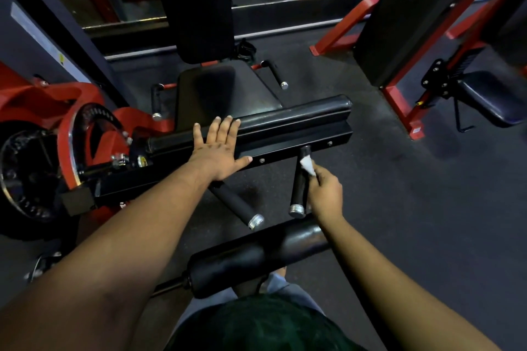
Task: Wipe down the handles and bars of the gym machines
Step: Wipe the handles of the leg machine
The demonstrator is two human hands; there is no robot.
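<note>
Dark gym floor; right hand (325,192) pinches a soft wipe (308,166) against the stiff handle (300,179); left hand (218,148) rests flat, fingers spread.

- A dark, speckled rubber gym floor (385,179) fills the scene and carries everything.
- A leg machine with a black seat pad (228,88) stands on the floor at the centre.
- To the left of the seat pad, the machine's red frame (85,111) and round weight plate (25,177) sit low by the floor.
- To the right of the seat pad, a second machine's red base rail (399,111) rests flat on the floor.
- Beyond the seat pad, red curved supports (350,20) meet the floor.
</note>
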